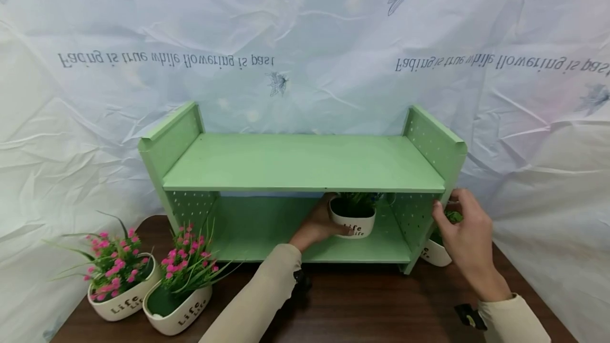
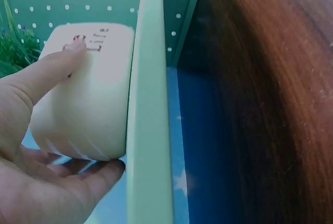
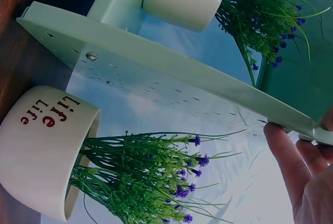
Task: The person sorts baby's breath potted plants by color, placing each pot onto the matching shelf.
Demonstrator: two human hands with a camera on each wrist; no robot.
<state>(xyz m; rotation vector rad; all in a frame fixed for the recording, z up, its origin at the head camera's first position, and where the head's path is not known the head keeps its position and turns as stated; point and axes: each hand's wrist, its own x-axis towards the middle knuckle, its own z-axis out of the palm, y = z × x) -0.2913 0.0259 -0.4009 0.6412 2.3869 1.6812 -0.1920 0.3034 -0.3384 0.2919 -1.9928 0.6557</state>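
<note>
My left hand (image 1: 316,225) grips a white flower pot (image 1: 355,224) marked "Life" inside the lower level of a green shelf rack (image 1: 305,163). In the left wrist view, its thumb (image 2: 49,73) lies over the lettering and the other fingers spread along the pot's far side. The pot's base is by the front lip of the lower shelf, and its green plant with purple flowers (image 3: 270,31) shows in the right wrist view. My right hand (image 1: 469,237) holds the upper front edge of the rack's right side panel, fingers (image 3: 286,161) on the outer face.
A second purple-flowered pot (image 3: 47,151) stands outside the right panel, partly behind my right hand in the head view. Two pots with pink flowers, one outer (image 1: 126,300) and one inner (image 1: 178,311), stand at the left on the brown table (image 1: 362,306). A printed cloth (image 1: 305,25) hangs behind.
</note>
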